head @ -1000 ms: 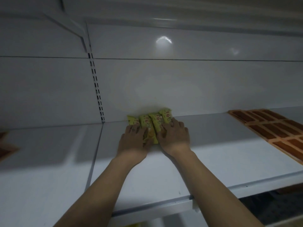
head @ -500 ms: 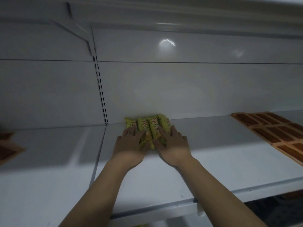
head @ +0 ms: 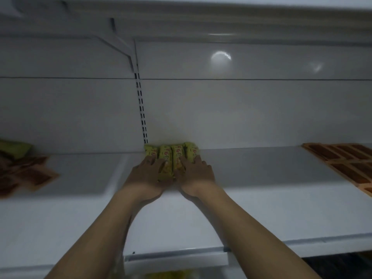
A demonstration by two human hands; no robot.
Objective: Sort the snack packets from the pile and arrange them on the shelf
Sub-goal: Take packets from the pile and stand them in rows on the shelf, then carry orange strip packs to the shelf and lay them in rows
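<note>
Head cam: left hand [head: 148,175], right hand [head: 196,175] flat-fingered on packets [head: 171,154] at 12 o'clock; I'd push evenly, squaring the row against the wall [head: 241,117].

Illegible red lettering on packets [head: 171,155]

I see four yellow-green snack packets [head: 171,155] lying flat, side by side, at white shelf's [head: 261,198] rear edge.

Both hands [head: 146,176] [head: 196,174] flat upon yellow packets [head: 174,153]; white shelf [head: 261,188]
</note>
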